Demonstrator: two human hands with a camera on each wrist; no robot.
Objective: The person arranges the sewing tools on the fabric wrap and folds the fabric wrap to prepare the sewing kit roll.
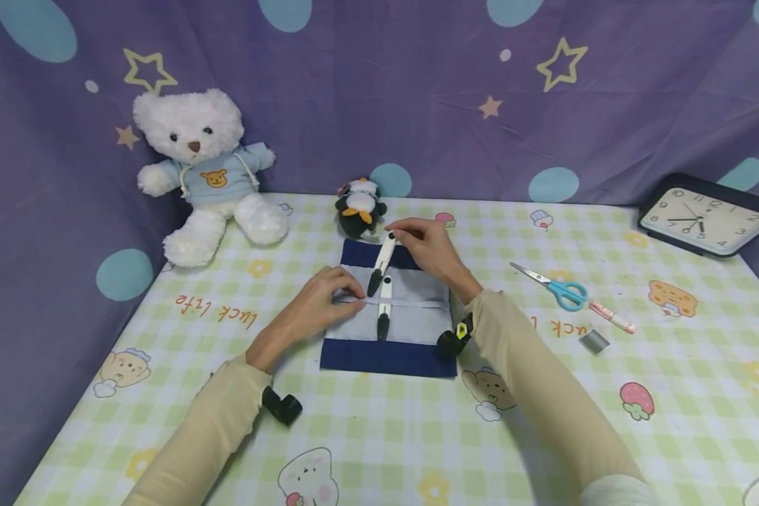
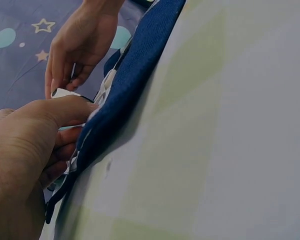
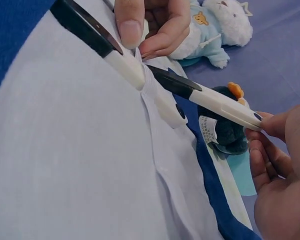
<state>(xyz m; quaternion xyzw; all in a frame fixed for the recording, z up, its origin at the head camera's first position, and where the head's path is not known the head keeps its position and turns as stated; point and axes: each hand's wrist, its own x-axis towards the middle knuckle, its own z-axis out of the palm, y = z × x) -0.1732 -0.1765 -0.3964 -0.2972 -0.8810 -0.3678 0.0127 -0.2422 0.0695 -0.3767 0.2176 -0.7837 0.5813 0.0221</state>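
Observation:
A navy-bordered cloth (image 1: 388,358) with a light grey middle lies flat, a thin elastic band (image 1: 417,303) running across it. One white marker (image 1: 384,309) with a black cap is tucked under the band. My right hand (image 1: 435,249) pinches a second, similar marker (image 3: 220,105) by its white end, tilted with its black cap down close to the band. At the band's left part, my left hand (image 1: 321,301) pinches the elastic between thumb and fingers. In the right wrist view the left thumb (image 3: 130,30) sits right at the elastic, beside the tucked marker.
Behind the cloth sits a small penguin toy (image 1: 359,207); a white teddy bear (image 1: 205,172) is at the back left. Blue-handled scissors (image 1: 563,290), a pink-and-white stick (image 1: 612,318) and a small grey block (image 1: 594,341) lie to the right. A clock (image 1: 705,216) stands at the back right.

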